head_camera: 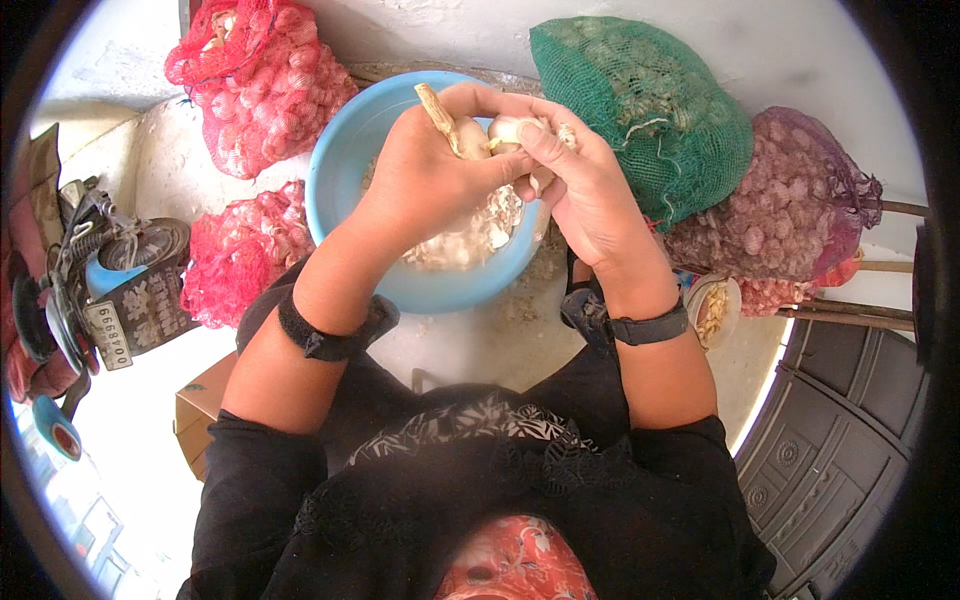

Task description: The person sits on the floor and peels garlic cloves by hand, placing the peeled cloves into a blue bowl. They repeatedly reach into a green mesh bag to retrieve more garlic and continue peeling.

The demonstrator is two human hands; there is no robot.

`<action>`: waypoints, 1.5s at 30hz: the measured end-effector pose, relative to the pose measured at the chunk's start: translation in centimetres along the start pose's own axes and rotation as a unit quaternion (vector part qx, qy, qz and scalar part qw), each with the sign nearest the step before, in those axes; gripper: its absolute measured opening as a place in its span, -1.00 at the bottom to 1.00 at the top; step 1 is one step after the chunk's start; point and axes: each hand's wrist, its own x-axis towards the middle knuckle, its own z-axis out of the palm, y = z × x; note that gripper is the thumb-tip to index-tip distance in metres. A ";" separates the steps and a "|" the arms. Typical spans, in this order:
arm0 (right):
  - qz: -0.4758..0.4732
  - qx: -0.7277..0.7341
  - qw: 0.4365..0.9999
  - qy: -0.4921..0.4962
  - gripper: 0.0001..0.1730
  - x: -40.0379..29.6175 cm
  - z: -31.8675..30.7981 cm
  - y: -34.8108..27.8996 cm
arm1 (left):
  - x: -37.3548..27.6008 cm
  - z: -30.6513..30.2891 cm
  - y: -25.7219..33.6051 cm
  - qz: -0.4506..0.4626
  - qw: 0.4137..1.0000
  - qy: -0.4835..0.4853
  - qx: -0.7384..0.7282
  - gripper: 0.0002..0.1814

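Observation:
Above a blue plastic basin (334, 169), my left hand (427, 169) grips a garlic bulb (471, 139) with a dry stem (436, 112) sticking up beside it. My right hand (589, 169) is closed around a cluster of garlic cloves (511, 129), its thumb pressing on their near side. The two thumbs almost meet, and the garlic in both hands lies close together; whether the pieces are still joined cannot be told. Garlic skins and pieces (465, 244) lie in the basin, partly hidden under my hands and forearms.
Red mesh sacks of garlic (262, 97) stand at the left, one lower (244, 251). At the right are a green mesh sack (645, 112), a purple one (772, 202) and a tub of peeled cloves (712, 315). A parked motorbike (112, 277) and cardboard box (202, 405) flank me.

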 end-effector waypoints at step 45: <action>-0.030 0.005 0.997 0.070 -0.73 -0.1 1.0 0.9 | 0.2 0.6 -1.2 0.184 0.964 0.095 0.165 -0.52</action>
